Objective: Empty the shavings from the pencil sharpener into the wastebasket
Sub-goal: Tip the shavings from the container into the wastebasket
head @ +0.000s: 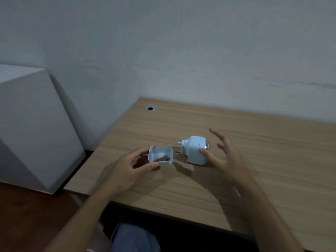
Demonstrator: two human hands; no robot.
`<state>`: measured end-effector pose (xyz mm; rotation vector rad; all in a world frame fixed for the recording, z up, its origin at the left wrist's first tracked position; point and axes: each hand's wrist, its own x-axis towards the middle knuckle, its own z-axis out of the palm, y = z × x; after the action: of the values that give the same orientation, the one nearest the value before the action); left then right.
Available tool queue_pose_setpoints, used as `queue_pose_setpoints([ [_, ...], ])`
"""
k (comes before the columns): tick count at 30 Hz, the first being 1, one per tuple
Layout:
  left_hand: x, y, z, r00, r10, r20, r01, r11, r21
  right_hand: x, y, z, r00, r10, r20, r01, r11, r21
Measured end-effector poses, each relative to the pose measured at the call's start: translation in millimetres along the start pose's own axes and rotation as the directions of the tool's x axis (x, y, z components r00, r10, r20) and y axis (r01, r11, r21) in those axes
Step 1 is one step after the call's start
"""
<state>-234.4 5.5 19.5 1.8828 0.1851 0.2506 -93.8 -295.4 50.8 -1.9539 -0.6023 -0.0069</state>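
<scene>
Wooden desk fills the middle, pushed up against a pale wall. Brown shavings lie in a little pale blue tray. The left hand holds this tray, with the thumb under its near edge and the fingers curled round its far left side. Just right of those fingers, the pale blue pencil sharpener stands on the desk. The right hand is beside it, fingers spread wide apart; only the thumb tip touches the sharpener's right side. A white box sits far left of the hands.
</scene>
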Motion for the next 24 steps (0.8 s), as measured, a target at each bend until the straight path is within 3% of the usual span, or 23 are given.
queue_pose_setpoints([
  [4,-31,-10,-25,0.992,0.02,-0.125,-0.035,0.992,-0.121,-7,-54,21,0.955,-0.294,-0.039,0.289,0.951,-0.11],
  [10,-107,-28,-77,0.957,0.029,-0.287,-0.055,0.995,-0.08,-37,-93,141,0.858,-0.462,0.225,0.481,0.876,-0.038],
  [14,-163,-46,-110,0.912,-0.019,-0.409,0.003,0.999,-0.041,-62,-104,217,0.787,-0.426,0.446,0.409,0.902,0.139],
  [18,-211,-64,-133,0.871,-0.116,-0.477,0.091,0.993,-0.074,-79,-115,272,0.758,-0.436,0.485,0.359,0.9,0.247],
  [24,-277,-114,-155,0.776,-0.255,-0.576,0.217,0.967,-0.136,-119,-103,350,0.604,-0.301,0.738,0.068,0.942,0.329],
])
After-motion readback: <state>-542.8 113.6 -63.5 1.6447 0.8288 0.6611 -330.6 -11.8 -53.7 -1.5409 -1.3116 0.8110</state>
